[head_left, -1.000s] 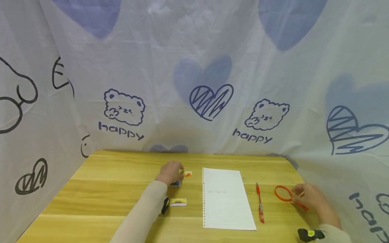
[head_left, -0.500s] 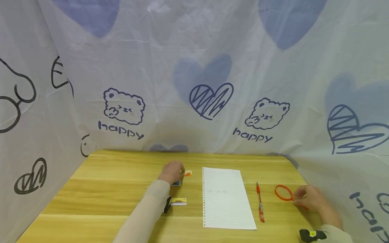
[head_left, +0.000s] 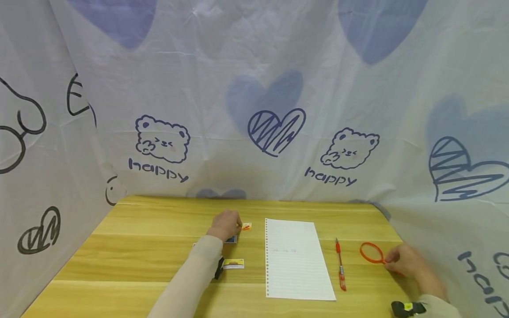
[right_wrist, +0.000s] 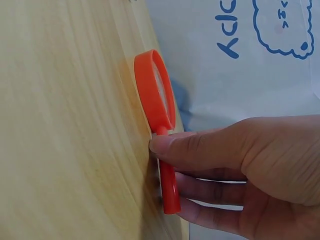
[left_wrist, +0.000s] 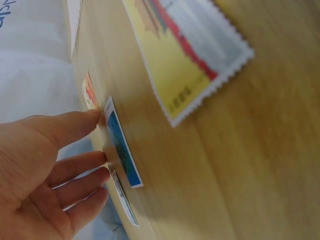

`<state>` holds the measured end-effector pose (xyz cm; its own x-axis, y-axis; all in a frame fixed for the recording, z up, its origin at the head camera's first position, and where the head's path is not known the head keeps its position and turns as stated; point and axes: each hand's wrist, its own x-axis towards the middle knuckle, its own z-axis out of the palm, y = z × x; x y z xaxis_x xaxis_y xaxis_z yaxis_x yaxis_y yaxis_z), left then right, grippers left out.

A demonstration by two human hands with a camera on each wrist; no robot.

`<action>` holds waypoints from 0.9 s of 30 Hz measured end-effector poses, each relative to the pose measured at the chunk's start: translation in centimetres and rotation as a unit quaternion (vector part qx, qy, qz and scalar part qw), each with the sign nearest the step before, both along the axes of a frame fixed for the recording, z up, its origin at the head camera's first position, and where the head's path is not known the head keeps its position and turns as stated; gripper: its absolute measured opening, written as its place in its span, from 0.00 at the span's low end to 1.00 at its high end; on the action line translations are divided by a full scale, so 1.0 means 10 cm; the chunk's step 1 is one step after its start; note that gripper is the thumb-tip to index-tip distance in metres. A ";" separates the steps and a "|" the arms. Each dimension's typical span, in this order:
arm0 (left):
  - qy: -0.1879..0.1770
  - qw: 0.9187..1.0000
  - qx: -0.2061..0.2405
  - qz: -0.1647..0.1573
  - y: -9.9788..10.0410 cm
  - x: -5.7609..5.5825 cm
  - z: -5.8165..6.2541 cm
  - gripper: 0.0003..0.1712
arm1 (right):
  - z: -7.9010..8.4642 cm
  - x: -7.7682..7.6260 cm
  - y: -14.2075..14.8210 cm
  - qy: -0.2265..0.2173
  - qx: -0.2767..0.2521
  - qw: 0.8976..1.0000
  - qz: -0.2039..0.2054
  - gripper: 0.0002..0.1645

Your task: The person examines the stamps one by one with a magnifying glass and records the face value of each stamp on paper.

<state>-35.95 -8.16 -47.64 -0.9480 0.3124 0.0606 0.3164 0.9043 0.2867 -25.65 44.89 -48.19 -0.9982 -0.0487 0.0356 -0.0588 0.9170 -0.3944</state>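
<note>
Several postage stamps lie flat on the table around my left hand [head_left: 225,225]. In the left wrist view, its thumb tip is at the edge of a red-and-yellow stamp [left_wrist: 89,92]. The other fingers are loosely extended, apart from the thumb, beside a blue stamp [left_wrist: 121,145] and a pale stamp [left_wrist: 126,200]. Nearer the wrist camera is a yellow stamp [left_wrist: 190,65] with a red band. At the right, my right hand [right_wrist: 225,165] pinches the handle of a red magnifying glass [right_wrist: 147,92] between thumb and fingers. The lens ring is low over or on the table; contact is unclear.
A lined sheet of paper [head_left: 298,274] with punched holes and faint writing lies mid-table. A red pen [head_left: 339,267] is between the paper and the magnifying glass. White printed curtains [head_left: 222,88] enclose the wooden table [head_left: 131,256] at the back and sides.
My left hand has shifted slightly right toward the red-and-yellow stamp, then stayed nearly still. My right thumb and fingers have come together on the magnifying glass's handle.
</note>
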 end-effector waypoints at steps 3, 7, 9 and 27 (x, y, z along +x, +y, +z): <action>0.000 1.000 0.002 0.000 0.00 0.01 0.00 0.07 | -0.01 0.01 -0.02 0.014 0.005 1.000 0.006 0.06; -0.001 1.000 0.013 -0.002 -0.01 0.02 0.00 0.07 | 0.01 0.01 -0.05 0.020 0.007 1.000 0.007 0.06; -0.003 1.000 0.019 -0.001 -0.01 0.02 0.00 0.07 | 0.04 -0.01 -0.08 0.025 0.007 1.000 0.011 0.06; -0.014 0.999 0.039 0.006 -0.03 -0.01 -0.03 0.07 | 0.38 -0.44 -0.98 0.060 -0.020 0.996 0.066 0.02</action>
<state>-36.04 -8.50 -47.96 -0.9531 0.2972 0.0575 0.2972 0.8825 0.3645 -30.08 35.10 -44.42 -0.9715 -0.1762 0.1587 -0.2274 0.8818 -0.4131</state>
